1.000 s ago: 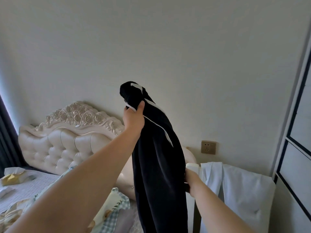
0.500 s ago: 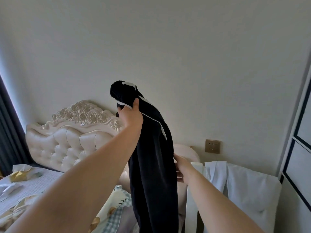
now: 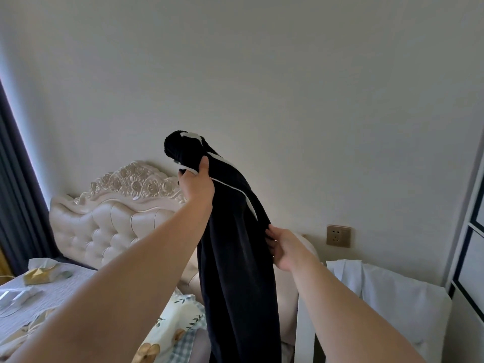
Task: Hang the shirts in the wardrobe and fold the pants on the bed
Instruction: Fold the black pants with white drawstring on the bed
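Note:
A black garment with thin white trim (image 3: 235, 258) hangs lengthwise in the air in front of me, its lower end out of view at the bottom. My left hand (image 3: 196, 186) is raised and grips it near its bunched top end. My right hand (image 3: 284, 248) is lower, at the garment's right edge, with fingers curled onto the fabric. The bed (image 3: 47, 292) lies at the lower left under a light quilt. The wardrobe (image 3: 471, 231) shows as a white panelled door with dark lines at the far right edge.
A cream tufted headboard (image 3: 110, 218) stands against the wall. A white garment (image 3: 392, 297) drapes over a white piece of furniture at the lower right. A tissue box (image 3: 40, 271) and floral bedding (image 3: 170, 328) lie on the bed. A wall socket (image 3: 338, 235) is right of centre.
My right hand has moved up along the garment's right edge. The view has shifted, so the garment and headboard sit further right in the frame.

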`<action>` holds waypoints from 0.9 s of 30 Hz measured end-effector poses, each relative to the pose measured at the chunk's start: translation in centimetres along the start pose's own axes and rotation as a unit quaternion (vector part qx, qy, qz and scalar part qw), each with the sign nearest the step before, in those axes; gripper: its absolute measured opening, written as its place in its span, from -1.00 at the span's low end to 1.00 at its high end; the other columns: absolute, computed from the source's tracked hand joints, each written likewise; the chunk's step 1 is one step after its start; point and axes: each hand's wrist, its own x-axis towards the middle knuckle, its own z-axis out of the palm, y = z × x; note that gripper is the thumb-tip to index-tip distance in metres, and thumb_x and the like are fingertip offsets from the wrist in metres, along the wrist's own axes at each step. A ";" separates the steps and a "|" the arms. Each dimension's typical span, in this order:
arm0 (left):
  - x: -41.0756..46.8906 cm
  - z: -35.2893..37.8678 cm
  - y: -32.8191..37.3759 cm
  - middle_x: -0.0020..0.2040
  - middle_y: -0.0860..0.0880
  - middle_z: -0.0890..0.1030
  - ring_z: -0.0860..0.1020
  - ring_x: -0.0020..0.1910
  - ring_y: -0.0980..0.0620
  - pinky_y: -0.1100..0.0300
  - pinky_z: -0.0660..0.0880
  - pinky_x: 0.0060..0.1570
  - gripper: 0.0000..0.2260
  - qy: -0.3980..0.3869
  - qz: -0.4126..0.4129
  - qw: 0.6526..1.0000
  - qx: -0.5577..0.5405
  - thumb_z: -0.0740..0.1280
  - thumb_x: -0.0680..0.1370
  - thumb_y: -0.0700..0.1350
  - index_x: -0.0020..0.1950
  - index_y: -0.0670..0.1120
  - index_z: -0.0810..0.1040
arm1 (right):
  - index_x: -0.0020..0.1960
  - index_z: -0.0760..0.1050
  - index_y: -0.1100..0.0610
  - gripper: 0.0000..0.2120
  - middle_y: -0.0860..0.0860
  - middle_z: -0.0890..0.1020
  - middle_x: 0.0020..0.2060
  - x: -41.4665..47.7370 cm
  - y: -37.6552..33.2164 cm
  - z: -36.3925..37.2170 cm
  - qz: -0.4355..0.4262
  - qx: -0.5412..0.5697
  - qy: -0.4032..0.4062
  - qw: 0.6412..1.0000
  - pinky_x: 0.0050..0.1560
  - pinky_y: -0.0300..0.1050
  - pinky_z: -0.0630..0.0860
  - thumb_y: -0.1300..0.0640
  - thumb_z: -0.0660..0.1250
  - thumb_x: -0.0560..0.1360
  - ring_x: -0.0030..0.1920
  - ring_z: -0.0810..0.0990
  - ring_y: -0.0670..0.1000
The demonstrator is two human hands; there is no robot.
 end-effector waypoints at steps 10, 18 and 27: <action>0.6 -1.8 0.3 -0.13 0.06 0.59 0.58 -0.01 0.00 0.08 0.52 0.07 -0.78 -0.019 -0.031 0.998 -0.043 0.31 0.54 0.12 -0.06 -0.02 0.50 | 0.12 0.57 0.13 -0.49 0.14 0.68 -0.01 1.2 1.0 3.1 0.015 0.056 -0.074 0.996 0.08 0.01 0.51 -0.22 0.06 0.57 0.06 0.62 0.14; 3.2 -5.0 -0.5 0.31 -0.12 0.45 0.48 0.23 -0.10 -0.02 0.39 0.29 -0.63 0.044 0.036 0.997 0.055 0.30 0.54 0.13 0.14 -0.16 0.50 | -0.09 0.53 0.21 -0.78 0.08 0.63 -0.27 -0.9 -3.2 4.2 -0.008 -0.142 0.004 0.990 -0.31 -0.11 0.50 0.02 0.36 0.50 -0.30 0.59 0.06; 4.3 -6.6 -0.5 0.52 -0.13 0.15 0.33 0.39 -0.13 0.09 0.25 0.36 -0.47 0.086 0.067 0.979 0.171 0.22 0.58 0.16 0.20 -0.32 0.51 | 0.27 0.38 0.02 -0.49 0.05 0.54 0.07 -3.2 -6.6 4.4 -0.252 -0.261 -0.004 0.932 -0.04 -0.14 0.53 0.11 0.48 0.39 0.02 0.61 0.05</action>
